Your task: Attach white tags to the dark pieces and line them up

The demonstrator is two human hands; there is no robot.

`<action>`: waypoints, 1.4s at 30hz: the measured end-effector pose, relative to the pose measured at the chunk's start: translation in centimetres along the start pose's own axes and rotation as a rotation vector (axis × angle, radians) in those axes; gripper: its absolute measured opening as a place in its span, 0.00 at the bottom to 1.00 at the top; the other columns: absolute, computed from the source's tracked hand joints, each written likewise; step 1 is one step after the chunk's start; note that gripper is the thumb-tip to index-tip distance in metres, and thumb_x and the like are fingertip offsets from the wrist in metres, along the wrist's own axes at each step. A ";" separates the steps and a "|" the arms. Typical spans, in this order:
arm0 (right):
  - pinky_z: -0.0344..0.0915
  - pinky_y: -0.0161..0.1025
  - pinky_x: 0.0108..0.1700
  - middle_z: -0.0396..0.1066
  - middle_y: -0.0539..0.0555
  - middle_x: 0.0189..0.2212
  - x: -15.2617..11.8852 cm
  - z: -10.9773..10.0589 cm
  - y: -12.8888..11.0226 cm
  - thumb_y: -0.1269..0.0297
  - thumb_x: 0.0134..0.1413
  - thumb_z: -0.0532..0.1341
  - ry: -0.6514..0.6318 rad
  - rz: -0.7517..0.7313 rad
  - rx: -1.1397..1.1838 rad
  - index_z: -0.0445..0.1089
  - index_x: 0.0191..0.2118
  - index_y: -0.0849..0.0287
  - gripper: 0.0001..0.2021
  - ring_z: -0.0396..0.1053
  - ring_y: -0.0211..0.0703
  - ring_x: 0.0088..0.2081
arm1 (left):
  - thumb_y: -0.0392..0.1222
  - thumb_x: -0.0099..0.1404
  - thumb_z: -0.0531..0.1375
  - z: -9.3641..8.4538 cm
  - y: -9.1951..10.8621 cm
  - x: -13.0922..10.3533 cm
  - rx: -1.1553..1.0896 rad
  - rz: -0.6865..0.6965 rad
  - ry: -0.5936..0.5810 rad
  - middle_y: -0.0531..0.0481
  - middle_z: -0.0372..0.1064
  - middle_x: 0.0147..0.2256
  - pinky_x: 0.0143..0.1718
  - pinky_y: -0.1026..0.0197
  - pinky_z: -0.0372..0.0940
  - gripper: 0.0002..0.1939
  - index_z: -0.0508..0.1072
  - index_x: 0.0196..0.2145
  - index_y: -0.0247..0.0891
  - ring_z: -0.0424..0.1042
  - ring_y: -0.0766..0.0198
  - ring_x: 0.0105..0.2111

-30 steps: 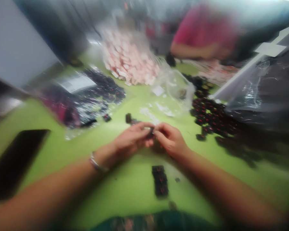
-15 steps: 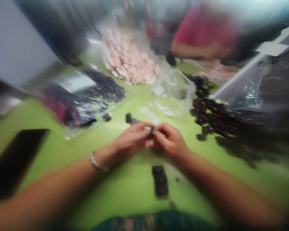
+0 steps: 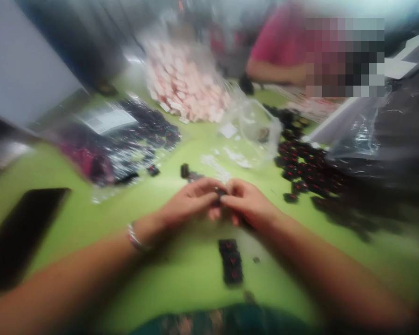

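Both hands have dipped slightly lower in the frame than half a second ago, their fingertips drawn tighter together at the centre. Left hand (image 3: 190,203) and right hand (image 3: 248,204) meet over a small dark part (image 3: 219,191), pinched between curled fingers (image 3: 209,186) of both; the blur hides its exact shape, though it looks hard and blocky. A thin metal bracelet (image 3: 134,238) circles the left wrist.

Just below the hands, a short row of black square pieces with red marks (image 3: 232,262) lies on the smooth, lime-green worktop (image 3: 181,274). To the centre right sprawls a loose heap of similar dark pieces (image 3: 305,170), matte black flecked with red. A crinkled clear plastic bag (image 3: 254,132) sits above the hands, and a larger glossy bag of dark parts with a white label (image 3: 122,139) fills the upper left. Behind it, a bulging bag of pale pink pieces (image 3: 186,90) rises at the top centre. A flat black slab, seemingly a phone (image 3: 19,235), rests at the lower left.

Across the worktop, at the upper right, a person in a pink top (image 3: 282,46) leans a forearm on the surface. Grey wall shows at the far left.
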State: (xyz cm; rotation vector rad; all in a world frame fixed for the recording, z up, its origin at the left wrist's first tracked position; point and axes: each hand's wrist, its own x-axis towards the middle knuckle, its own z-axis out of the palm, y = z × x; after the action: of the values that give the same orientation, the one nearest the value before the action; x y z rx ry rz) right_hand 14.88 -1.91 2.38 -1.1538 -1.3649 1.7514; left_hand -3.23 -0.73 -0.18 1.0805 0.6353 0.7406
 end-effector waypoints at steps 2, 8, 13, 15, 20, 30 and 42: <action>0.58 0.27 0.16 0.70 0.46 0.21 0.0 -0.5 -0.4 0.62 0.51 0.63 -0.056 0.003 -0.023 0.58 0.30 0.58 0.12 0.62 0.30 0.16 | 0.43 0.64 0.60 0.1 0.1 0.0 -0.015 0.001 -0.004 0.50 0.71 0.25 0.28 0.66 0.65 0.13 0.70 0.45 0.36 0.70 0.69 0.24; 0.60 0.30 0.19 0.62 0.44 0.19 1.2 -3.3 -0.8 0.58 0.55 0.59 0.356 -0.145 -0.241 0.65 0.29 0.59 0.10 0.58 0.31 0.17 | 0.43 0.60 0.64 0.2 0.9 0.7 -0.183 0.041 0.264 0.47 0.73 0.31 0.22 0.70 0.59 0.16 0.69 0.44 0.35 0.66 0.72 0.22; 0.65 0.37 0.35 0.70 0.51 0.27 2.9 -5.1 0.8 0.70 0.51 0.58 0.421 -0.279 -0.792 0.69 0.29 0.59 0.04 0.66 0.38 0.29 | 0.42 0.58 0.65 -0.2 0.7 1.0 -0.179 0.017 0.393 0.47 0.73 0.30 0.21 0.70 0.56 0.18 0.69 0.45 0.34 0.64 0.72 0.21; 0.64 0.39 0.41 0.72 0.53 0.29 3.5 -5.2 1.7 0.71 0.52 0.57 0.409 -0.338 -0.980 0.71 0.29 0.59 0.06 0.67 0.41 0.34 | 0.42 0.57 0.66 -0.2 0.5 1.1 -0.164 0.015 0.401 0.47 0.73 0.31 0.24 0.68 0.60 0.18 0.69 0.44 0.35 0.67 0.70 0.23; 0.62 0.40 0.41 0.70 0.58 0.37 4.1 -4.4 2.4 0.69 0.58 0.54 0.442 -0.305 -1.190 0.73 0.41 0.60 0.11 0.67 0.45 0.39 | 0.43 0.57 0.65 -0.4 0.1 1.3 -0.079 0.096 0.478 0.48 0.72 0.31 0.32 0.63 0.64 0.17 0.70 0.43 0.35 0.70 0.68 0.27; 0.62 0.37 0.38 0.69 0.55 0.36 1.9 -4.1 2.3 0.74 0.57 0.53 0.237 -0.487 -1.185 0.76 0.42 0.54 0.16 0.67 0.41 0.37 | 0.43 0.57 0.65 -0.5 0.5 1.2 -0.095 0.117 0.544 0.48 0.72 0.30 0.31 0.64 0.64 0.17 0.69 0.43 0.34 0.69 0.68 0.26; 0.62 0.37 0.35 0.72 0.52 0.28 1.5 -4.7 1.2 0.68 0.51 0.59 0.270 -0.272 -1.054 0.71 0.29 0.58 0.04 0.66 0.40 0.30 | 0.43 0.58 0.65 -0.6 0.2 1.1 -0.074 0.119 0.528 0.47 0.72 0.31 0.29 0.65 0.63 0.17 0.70 0.43 0.35 0.69 0.68 0.26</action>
State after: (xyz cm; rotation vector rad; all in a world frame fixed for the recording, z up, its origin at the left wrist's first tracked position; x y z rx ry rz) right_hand 18.53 0.99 0.44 -1.5271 -2.2005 0.5791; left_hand -3.11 0.49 -0.30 0.8596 0.9868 1.1607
